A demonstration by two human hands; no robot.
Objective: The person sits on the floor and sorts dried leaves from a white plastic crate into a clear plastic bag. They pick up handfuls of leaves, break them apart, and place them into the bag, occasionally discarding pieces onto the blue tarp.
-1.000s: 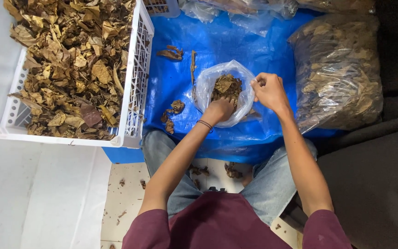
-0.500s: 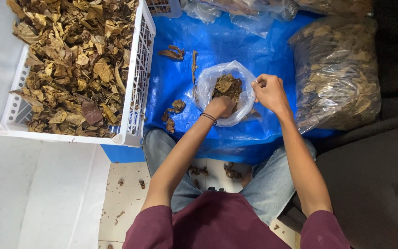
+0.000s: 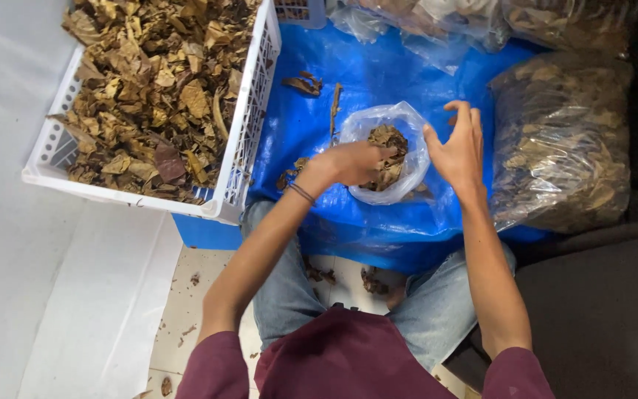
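Observation:
A small clear plastic bag (image 3: 407, 125) partly filled with dry brown leaves (image 3: 387, 139) lies on a blue tarp (image 3: 378, 74) in front of me. My left hand (image 3: 348, 162) reaches into the bag's mouth from the left, fingers curled on the leaves inside. A thin band circles that wrist. My right hand (image 3: 455, 151) hovers at the bag's right rim with fingers spread and nothing in it.
A white slatted crate (image 3: 249, 118) heaped with dry leaves stands at the left. A large clear sack of leaves (image 3: 563, 140) lies at the right, with more bags (image 3: 437, 22) at the back. Loose leaves (image 3: 303, 85) and a stick lie on the tarp. My knees are below.
My right hand has let go of the bag's rim and opened its fingers. My left hand has pushed further into the bag's mouth.

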